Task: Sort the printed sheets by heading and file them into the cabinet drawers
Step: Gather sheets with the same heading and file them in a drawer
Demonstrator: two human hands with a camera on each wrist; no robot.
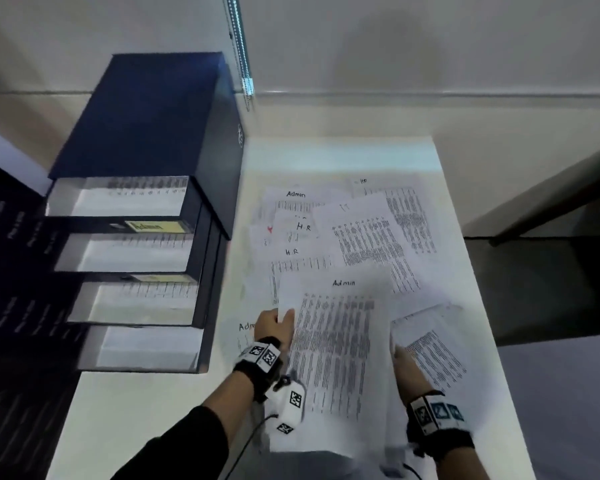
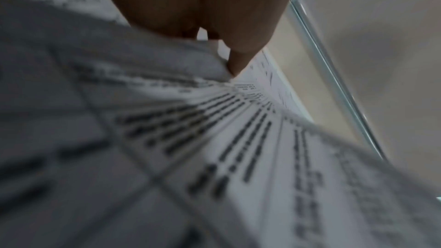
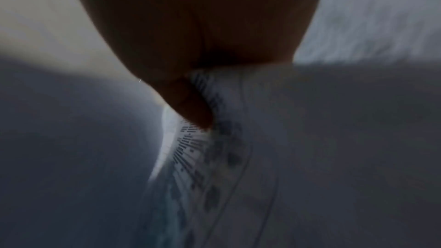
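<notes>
A printed sheet headed "Admin" point(image 1: 336, 341) is lifted over the near part of the white table point(image 1: 447, 216). My left hand point(image 1: 284, 317) pinches its left edge, with the thumb on top; the left wrist view shows that sheet point(image 2: 238, 139) under my fingers point(image 2: 238, 63). My right hand point(image 1: 400, 356) holds a second, blurred sheet point(image 1: 430, 344) at its near left corner, and my thumb point(image 3: 198, 114) lies on the print point(image 3: 190, 148); its heading is unreadable. The dark blue cabinet point(image 1: 146, 126) stands at the left with several drawers pulled out.
Loose sheets headed "Admin" point(image 1: 296, 194) and "H.R" point(image 1: 303, 227) overlap in the middle of the table, and another Admin sheet point(image 1: 246, 328) lies under my left wrist. A yellow "Admin" label point(image 1: 155, 226) marks one drawer. The table's right edge drops to a dark floor.
</notes>
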